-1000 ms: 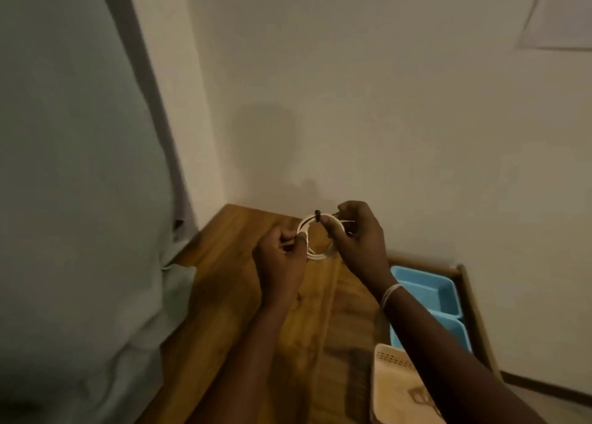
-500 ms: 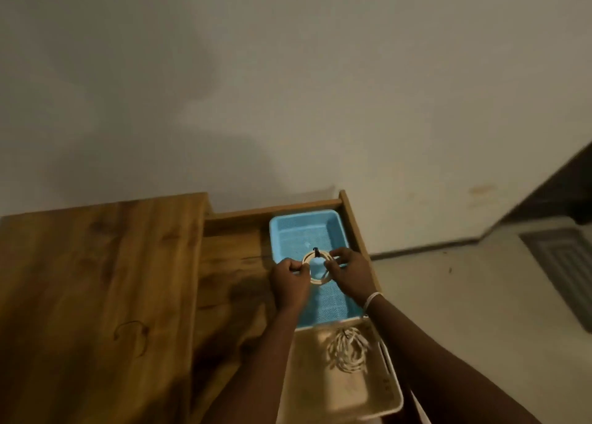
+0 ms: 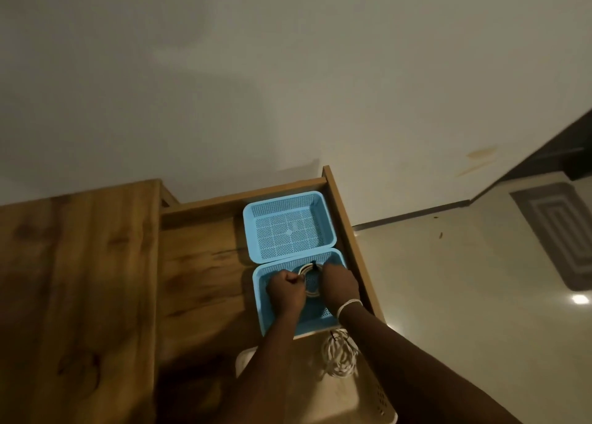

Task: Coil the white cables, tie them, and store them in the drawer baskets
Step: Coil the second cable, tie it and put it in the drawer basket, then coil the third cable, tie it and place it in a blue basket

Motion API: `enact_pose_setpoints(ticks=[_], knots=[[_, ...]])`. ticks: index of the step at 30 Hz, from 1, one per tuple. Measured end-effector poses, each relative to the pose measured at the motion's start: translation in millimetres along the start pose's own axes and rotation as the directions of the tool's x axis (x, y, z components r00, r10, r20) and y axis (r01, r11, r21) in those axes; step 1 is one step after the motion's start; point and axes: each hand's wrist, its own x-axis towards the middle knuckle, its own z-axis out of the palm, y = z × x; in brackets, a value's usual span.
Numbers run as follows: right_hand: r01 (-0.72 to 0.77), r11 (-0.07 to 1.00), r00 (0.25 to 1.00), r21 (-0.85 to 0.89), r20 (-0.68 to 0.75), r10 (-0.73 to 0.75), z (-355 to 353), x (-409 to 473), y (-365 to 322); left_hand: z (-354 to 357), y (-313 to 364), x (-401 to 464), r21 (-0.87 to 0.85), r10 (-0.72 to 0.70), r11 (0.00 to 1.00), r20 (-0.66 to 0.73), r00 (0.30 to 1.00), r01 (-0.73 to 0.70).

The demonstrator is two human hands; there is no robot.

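A small coiled white cable (image 3: 310, 279) with a dark tie at its top is held between both hands, low inside the nearer blue basket (image 3: 261, 308). My left hand (image 3: 286, 292) pinches the coil's left side and my right hand (image 3: 340, 285) grips its right side. The farther blue basket (image 3: 326, 218) holds nothing. A cream basket (image 3: 381, 401) nearest me contains another tied white cable bundle (image 3: 339, 356). All three baskets sit in the open wooden drawer (image 3: 205, 263).
The wooden tabletop (image 3: 77, 279) lies to the left of the drawer. A pale wall rises behind. On the right, a glossy tiled floor (image 3: 464, 295) carries a grey mat (image 3: 563, 231). The drawer's right side rail (image 3: 349, 231) runs close to my right wrist.
My view swung from the tabletop corner to the open drawer. Both hands carried the tied coil from above the table, over the far blue basket, down into the nearer blue basket.
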Motion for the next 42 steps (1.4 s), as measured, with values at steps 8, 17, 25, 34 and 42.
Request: enact_pose_setpoints(ticks=[8, 17, 25, 34, 42], knots=[[0.072, 0.997, 0.997, 0.000, 0.035, -0.072, 7.3, -1.4, 5.4, 3.3, -6.0, -1.3, 0.114, 0.107, 0.988, -0.035, 0.994, -0.103], [0.156, 0.987, 0.988, -0.049, -0.011, -0.156, 3.0, -9.0, 7.7, 3.6, -9.1, -6.3, 0.194, 0.146, 0.971, -0.014, 0.989, -0.140], [0.109, 0.993, 0.991, 0.044, -0.086, -0.105, 0.7, -22.4, 5.8, 12.8, -14.8, -8.4, 0.102, 0.172, 0.977, 0.145, 0.974, -0.187], [0.088, 0.995, 0.995, -0.035, -0.038, -0.090, -31.7, -23.0, -16.5, -59.7, -14.3, -13.7, -0.006, 0.248, 0.967, 0.221, 0.943, -0.253], [0.633, 0.774, 0.763, -0.022, -0.156, -0.628, -36.0, -100.1, -200.4, -279.2, -61.8, -75.4, -0.260, 0.243, 0.917, -0.236, 0.941, -0.302]])
